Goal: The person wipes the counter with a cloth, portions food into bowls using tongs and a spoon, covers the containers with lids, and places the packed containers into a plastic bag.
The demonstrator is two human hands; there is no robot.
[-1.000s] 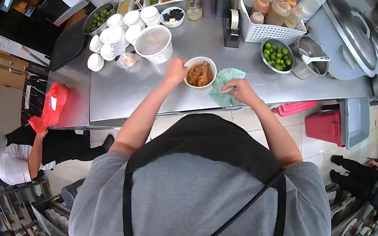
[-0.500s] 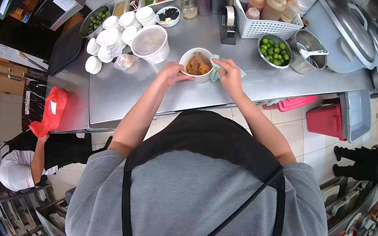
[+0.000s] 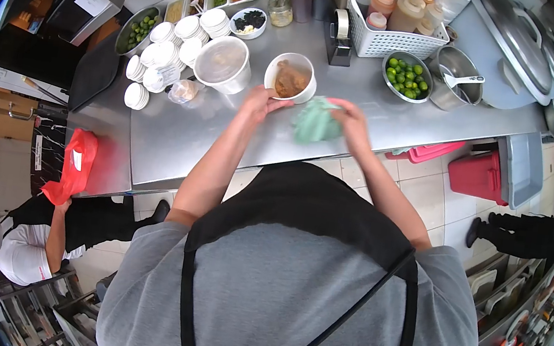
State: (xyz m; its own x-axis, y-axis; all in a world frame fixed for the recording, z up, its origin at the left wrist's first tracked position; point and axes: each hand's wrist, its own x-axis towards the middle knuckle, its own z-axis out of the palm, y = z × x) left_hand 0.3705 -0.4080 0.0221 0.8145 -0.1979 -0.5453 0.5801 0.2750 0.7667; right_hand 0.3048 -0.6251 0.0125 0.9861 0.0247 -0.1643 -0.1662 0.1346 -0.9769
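Observation:
A white bowl with brown meat pieces inside tilts toward me on the steel counter. My left hand grips its lower left rim, with the thumb along the near side. Just right of the bowl, my right hand pinches a light green cloth, which is blurred by motion and hangs apart from the bowl. A covered white tub stands to the left, beyond my left hand.
Stacked white lids are at the left. Behind stand a tape dispenser, a white basket of sauce bottles, a bowl of limes and a steel pot. At far left, a person holds a red bag.
My right hand brought the cloth to the bowl's right rim, then drew it back toward me and away. The bowl shifted slightly away from me and tilted, with my left hand still on it.

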